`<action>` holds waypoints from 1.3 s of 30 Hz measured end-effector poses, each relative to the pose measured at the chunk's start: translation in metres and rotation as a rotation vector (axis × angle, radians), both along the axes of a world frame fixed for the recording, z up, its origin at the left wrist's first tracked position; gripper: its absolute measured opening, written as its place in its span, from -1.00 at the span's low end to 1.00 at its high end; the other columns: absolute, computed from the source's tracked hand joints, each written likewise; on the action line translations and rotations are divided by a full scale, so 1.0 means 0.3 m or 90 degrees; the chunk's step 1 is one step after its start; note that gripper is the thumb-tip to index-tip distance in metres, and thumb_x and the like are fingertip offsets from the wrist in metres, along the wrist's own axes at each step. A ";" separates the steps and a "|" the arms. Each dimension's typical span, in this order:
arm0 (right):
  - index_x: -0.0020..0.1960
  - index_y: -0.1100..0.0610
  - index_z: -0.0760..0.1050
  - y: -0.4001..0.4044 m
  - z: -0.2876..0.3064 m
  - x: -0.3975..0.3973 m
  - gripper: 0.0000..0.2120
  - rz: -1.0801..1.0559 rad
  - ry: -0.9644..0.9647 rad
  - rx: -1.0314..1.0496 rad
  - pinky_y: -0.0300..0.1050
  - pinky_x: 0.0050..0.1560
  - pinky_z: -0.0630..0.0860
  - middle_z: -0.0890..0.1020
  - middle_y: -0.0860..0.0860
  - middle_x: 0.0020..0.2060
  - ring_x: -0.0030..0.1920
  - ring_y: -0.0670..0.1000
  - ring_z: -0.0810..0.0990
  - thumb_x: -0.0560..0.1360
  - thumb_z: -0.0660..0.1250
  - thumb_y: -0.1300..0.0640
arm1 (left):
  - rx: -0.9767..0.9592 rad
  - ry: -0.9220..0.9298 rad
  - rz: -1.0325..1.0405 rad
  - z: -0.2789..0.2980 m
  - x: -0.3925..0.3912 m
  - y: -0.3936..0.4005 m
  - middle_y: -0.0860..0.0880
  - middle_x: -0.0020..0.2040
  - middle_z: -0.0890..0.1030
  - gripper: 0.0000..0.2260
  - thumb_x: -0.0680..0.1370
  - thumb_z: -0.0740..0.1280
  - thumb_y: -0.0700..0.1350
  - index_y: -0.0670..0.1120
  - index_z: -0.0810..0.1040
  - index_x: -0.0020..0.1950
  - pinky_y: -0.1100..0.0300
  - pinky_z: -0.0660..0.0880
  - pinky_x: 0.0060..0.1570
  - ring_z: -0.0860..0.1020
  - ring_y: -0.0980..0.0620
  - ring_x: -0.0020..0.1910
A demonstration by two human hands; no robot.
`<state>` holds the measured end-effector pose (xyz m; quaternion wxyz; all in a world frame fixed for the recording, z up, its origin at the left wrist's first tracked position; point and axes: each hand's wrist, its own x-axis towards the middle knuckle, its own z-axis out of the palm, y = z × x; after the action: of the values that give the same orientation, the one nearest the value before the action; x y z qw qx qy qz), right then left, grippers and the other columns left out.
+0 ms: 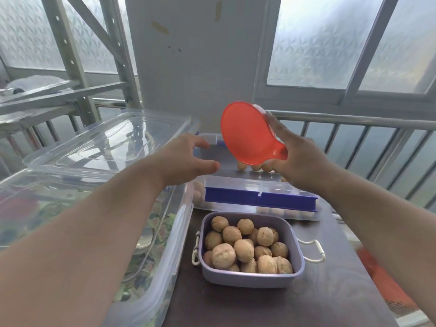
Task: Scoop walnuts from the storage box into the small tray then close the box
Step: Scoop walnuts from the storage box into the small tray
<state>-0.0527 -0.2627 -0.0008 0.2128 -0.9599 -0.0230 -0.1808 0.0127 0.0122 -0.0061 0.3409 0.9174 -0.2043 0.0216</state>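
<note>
Walnuts (pixel 245 246) fill the tray (pixel 297 260) at lower centre. Right hand (pixel 299 159) grips the scoop (pixel 247 135) over the box (pixel 236 197), apparently to stow it. Left hand (pixel 186 159) hovers, fingers relaxed, holding nothing.

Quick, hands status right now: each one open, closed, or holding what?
Left hand: open, fingers spread, holding nothing, over the storage box.
Right hand: gripping the orange scoop by its handle.
</note>
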 end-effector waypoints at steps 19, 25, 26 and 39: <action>0.34 -0.46 0.44 0.057 0.084 0.254 -0.24 0.142 0.558 0.170 -0.05 -0.28 0.42 0.62 0.20 0.02 -0.23 0.08 0.47 0.46 0.60 0.27 | 0.020 0.036 0.014 0.007 0.014 0.002 -0.02 0.37 0.61 -0.27 0.36 0.69 0.12 0.05 0.54 0.48 0.06 0.51 0.27 0.57 -0.02 0.31; 0.31 -0.38 0.54 -0.024 0.017 0.286 -0.36 0.157 0.714 0.356 -0.10 -0.18 0.22 0.62 0.13 0.26 -0.21 0.03 0.38 0.50 0.55 0.29 | 0.033 0.031 0.012 0.006 0.017 0.009 -0.02 0.49 0.55 -0.19 0.36 0.69 0.15 0.02 0.49 0.55 -0.03 0.47 0.42 0.52 -0.07 0.45; 0.34 -0.31 0.55 -0.034 -0.008 0.289 -0.39 0.160 0.727 0.378 -0.10 -0.10 0.32 0.64 0.12 0.32 -0.15 0.04 0.47 0.51 0.54 0.29 | 0.035 0.031 0.012 0.006 0.017 0.010 -0.02 0.50 0.54 -0.19 0.36 0.69 0.15 0.02 0.49 0.55 -0.03 0.47 0.42 0.51 -0.07 0.46; 0.37 0.04 0.64 -0.036 -0.069 0.259 -0.57 0.174 0.718 0.360 0.23 0.47 0.46 0.67 0.05 0.32 0.36 0.14 0.62 0.50 0.51 0.19 | 0.063 0.026 0.000 0.015 0.014 0.006 -0.03 0.54 0.51 -0.17 0.38 0.67 0.16 -0.01 0.46 0.58 -0.03 0.44 0.45 0.49 -0.08 0.49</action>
<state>0.0248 -0.2736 -0.0215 0.4579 -0.8028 0.0191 0.3814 0.0171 0.0139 -0.0017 0.2994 0.9333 -0.1980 -0.0072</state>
